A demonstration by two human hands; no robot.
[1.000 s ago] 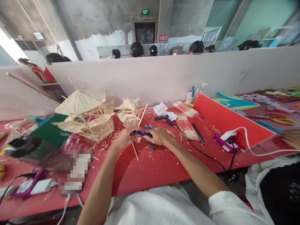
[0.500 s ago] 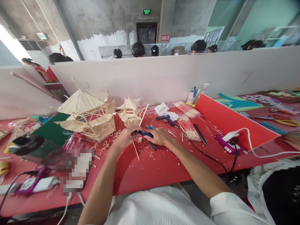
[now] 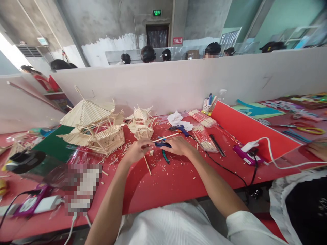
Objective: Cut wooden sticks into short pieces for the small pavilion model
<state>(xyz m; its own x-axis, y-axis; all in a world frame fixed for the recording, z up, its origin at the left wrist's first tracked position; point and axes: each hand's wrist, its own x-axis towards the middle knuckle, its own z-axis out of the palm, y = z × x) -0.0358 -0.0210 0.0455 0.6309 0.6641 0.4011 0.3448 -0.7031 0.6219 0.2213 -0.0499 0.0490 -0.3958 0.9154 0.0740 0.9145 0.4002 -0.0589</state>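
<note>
My left hand [image 3: 139, 150] is closed, its fingertips pinching a thin wooden stick [image 3: 167, 137] that lies almost level and points right. My right hand [image 3: 176, 146] is closed around dark blue cutters [image 3: 162, 144], whose front end reaches toward my left fingers. Fingers partly hide the tool's jaws. Below the right hand, a teal curved handle [image 3: 166, 157] shows; I cannot tell whether it belongs to the same tool. Several short cut stick pieces [image 3: 151, 152] and a longer loose stick [image 3: 147, 165] lie on the red table between my forearms.
A large stick pavilion [image 3: 97, 127] and a smaller one [image 3: 140, 122] stand behind left. At right are a glue gun [image 3: 182, 129], bagged sticks [image 3: 204, 137], a black cutter knife [image 3: 217, 145], a red board [image 3: 245, 129] and a power strip [image 3: 246, 156]. A neighbour's hand [image 3: 318, 148] rests far right.
The stick in my left hand has swung from steeply upright to nearly level, pointing right. My right hand stays on the cutters, and the view has shifted slightly.
</note>
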